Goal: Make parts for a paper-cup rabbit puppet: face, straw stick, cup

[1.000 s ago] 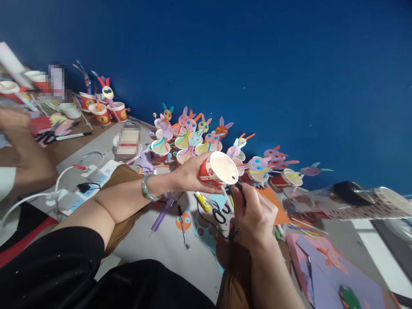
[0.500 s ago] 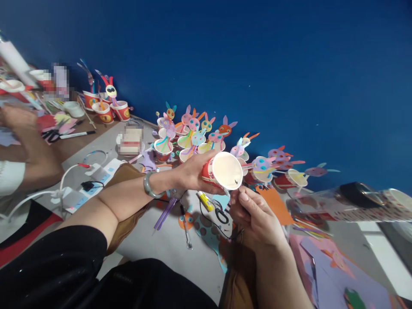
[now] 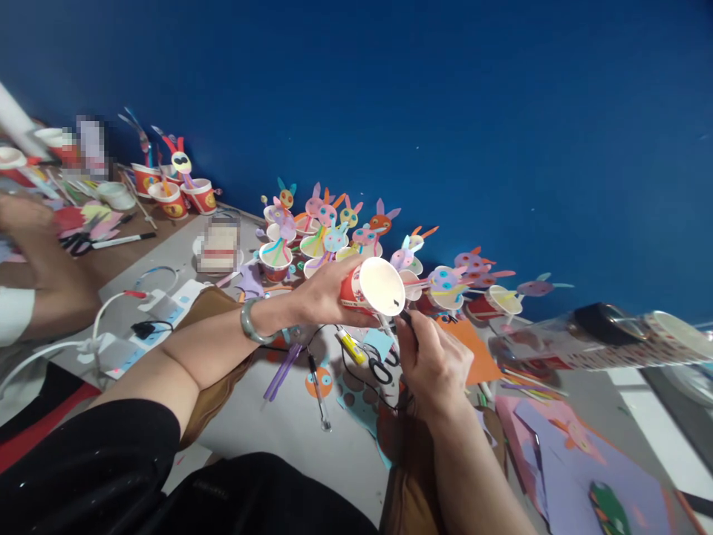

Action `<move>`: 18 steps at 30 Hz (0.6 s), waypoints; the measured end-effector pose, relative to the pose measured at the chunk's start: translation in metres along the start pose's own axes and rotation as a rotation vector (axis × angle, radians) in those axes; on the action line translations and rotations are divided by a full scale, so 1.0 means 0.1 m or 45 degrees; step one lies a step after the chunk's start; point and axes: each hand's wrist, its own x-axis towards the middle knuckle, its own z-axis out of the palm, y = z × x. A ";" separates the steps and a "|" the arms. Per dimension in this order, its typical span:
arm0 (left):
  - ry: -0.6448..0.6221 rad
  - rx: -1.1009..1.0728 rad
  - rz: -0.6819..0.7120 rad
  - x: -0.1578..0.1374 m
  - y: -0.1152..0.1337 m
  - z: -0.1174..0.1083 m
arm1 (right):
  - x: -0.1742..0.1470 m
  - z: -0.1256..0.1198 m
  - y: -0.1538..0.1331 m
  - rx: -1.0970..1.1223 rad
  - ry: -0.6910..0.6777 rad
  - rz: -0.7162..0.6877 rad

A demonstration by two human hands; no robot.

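My left hand [image 3: 328, 293], with a bracelet at the wrist, is wrapped round a red and white paper cup [image 3: 382, 287]. The cup is tilted, its open mouth turned toward me. A small dark tip shows inside near the lower rim. My right hand [image 3: 437, 360] is closed just below the cup on a black-handled tool [image 3: 408, 318], mostly hidden by the fingers. Below the cup lie black-handled scissors [image 3: 382, 368], a yellow tube-like item [image 3: 350, 346] and a piece of light blue paper [image 3: 378, 344].
Paper cups with paper animal heads [image 3: 335, 236] stand along the blue wall. A clear bottle [image 3: 557, 343] leans in from the right, above purple paper [image 3: 590, 453]. A power strip [image 3: 156, 334] with cables lies left. Another person's arm [image 3: 56, 275] is at far left.
The view has shifted slightly, and the cup appears a little further left and higher. My right hand has turned and risen toward the cup's lower side, its back now facing up more.
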 end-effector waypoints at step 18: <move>-0.111 -0.668 -0.345 0.00 0.05 0.00 | 0.09 -0.21 0.02 2.023 -1.018 0.855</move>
